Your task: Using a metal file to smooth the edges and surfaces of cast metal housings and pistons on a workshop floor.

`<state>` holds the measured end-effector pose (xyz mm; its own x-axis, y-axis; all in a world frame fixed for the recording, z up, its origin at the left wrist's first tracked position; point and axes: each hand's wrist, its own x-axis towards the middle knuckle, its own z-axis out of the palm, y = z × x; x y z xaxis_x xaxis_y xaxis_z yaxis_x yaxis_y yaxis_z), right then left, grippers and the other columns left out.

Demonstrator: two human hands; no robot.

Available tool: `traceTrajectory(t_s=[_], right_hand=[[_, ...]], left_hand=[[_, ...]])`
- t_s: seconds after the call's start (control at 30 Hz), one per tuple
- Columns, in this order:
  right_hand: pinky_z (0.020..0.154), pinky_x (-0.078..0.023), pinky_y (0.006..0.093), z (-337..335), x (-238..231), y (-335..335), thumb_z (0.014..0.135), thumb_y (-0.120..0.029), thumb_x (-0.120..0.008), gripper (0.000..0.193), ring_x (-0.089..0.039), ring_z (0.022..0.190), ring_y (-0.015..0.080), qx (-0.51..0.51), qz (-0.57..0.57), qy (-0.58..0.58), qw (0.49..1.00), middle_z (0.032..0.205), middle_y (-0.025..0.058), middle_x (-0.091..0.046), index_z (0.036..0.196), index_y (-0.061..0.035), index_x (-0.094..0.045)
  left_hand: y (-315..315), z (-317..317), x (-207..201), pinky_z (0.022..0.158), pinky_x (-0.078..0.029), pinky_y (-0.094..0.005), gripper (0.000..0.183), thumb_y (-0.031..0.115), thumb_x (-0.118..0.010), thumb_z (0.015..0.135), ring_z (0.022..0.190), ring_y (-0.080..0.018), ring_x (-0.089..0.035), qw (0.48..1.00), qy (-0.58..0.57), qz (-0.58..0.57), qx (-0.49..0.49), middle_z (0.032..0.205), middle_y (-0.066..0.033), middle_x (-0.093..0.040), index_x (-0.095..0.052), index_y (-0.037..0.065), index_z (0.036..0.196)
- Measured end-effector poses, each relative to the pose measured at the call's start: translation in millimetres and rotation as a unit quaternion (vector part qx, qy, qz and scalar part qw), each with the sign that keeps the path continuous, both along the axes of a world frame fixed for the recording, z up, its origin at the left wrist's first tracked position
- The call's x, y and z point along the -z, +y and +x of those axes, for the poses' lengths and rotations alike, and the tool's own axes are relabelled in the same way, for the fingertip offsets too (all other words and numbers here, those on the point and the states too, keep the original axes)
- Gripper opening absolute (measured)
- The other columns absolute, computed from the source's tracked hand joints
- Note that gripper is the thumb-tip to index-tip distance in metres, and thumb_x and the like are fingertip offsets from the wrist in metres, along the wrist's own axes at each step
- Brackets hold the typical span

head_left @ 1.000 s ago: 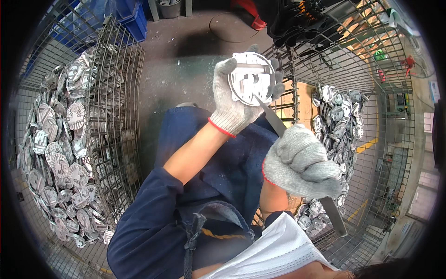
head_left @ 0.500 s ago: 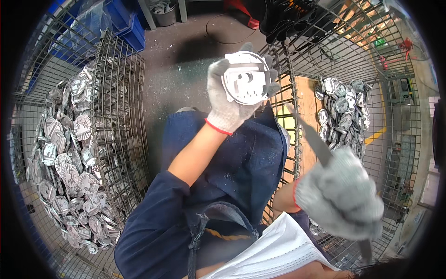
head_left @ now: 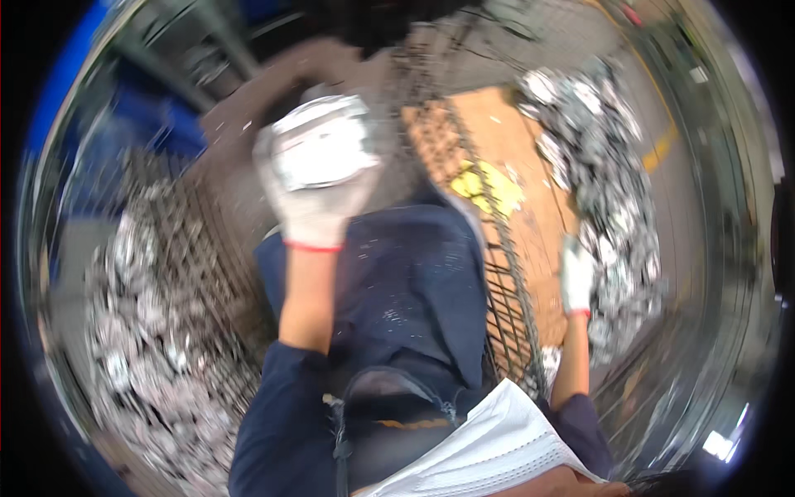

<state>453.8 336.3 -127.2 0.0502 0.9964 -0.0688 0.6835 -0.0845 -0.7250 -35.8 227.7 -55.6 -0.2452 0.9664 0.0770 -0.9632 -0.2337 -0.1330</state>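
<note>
My left hand, in a pale work glove with a red cuff, holds up a round, silvery cast metal part over my lap. Motion smears the part's detail. Far to the right, my right hand, gloved the same way, reaches into the right wire cage beside a heap of similar metal parts. Blur hides its fingers, and no tool shows in it. I cannot tell whether it touches the heap.
A brown board lies in the right cage, with a crumpled yellow item on it. The cage's wire wall stands along my right thigh. On the left another wire cage holds more metal parts. Blue bins stand behind it.
The view has swung right and blurred. My right hand has gone from near my chest, gripping a long flat tool, out to the right cage; the tool no longer shows. My left hand keeps the part.
</note>
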Motion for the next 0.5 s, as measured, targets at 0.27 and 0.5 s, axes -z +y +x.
traceTrajectory(t_s=[0.27,0.5], right_hand=[[0.062,-0.048,0.0405,240,207,-81,0.096,-0.053,-0.057,0.056,-0.062,0.066,0.0243,0.25,-0.314,-0.027,0.915,0.079,0.0152,-0.068,0.093,0.0,-0.073],[0.062,-0.051,0.0468,379,311,-48,0.102,-0.055,-0.052,0.051,-0.061,0.068,0.0253,0.619,-0.076,0.228,0.748,0.086,0.0106,-0.066,0.106,-0.0063,-0.069]], left_hand=[[-148,-103,-41,0.125,-0.028,-0.0631,0.072,0.034,-0.056,0.099,0.15,-0.043,-0.037,0.899,0.045,-0.35,-0.259,0.163,-0.0264,-0.038,-0.039,-0.008,0.155],[-193,-96,-59,0.126,-0.024,-0.0628,0.073,0.033,-0.055,0.099,0.153,-0.0428,-0.031,0.747,0.294,-0.441,-0.402,0.166,-0.0242,-0.033,-0.035,-0.005,0.158]])
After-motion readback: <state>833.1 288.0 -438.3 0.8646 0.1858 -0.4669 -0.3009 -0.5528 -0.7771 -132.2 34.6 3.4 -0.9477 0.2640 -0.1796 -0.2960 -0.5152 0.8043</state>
